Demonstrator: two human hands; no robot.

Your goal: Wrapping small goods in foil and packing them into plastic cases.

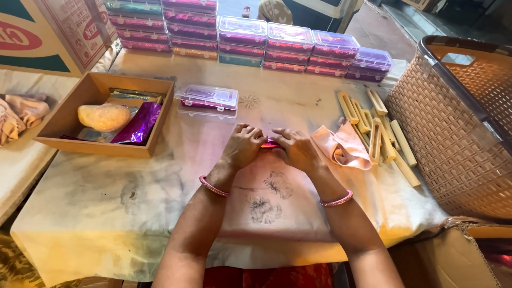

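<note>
My left hand (pixel 242 146) and my right hand (pixel 296 149) meet at the middle of the cloth-covered table (pixel 133 197), fingers curled over a small shiny pink-purple piece (pixel 270 143) pressed between them. Most of that piece is hidden by my fingers. Each wrist wears a pink bangle. A clear plastic box with purple contents (pixel 208 97) lies just beyond my hands. A peach cloth (pixel 344 146) lies to the right of my right hand.
A wooden tray (pixel 72 137) at left holds a pale stone and purple foil. Stacks of filled clear boxes (pixel 288 45) line the far edge. Several wooden sticks (pixel 381 136) lie right, beside a woven plastic basket (pixel 453 133). Cardboard boxes stand at far left.
</note>
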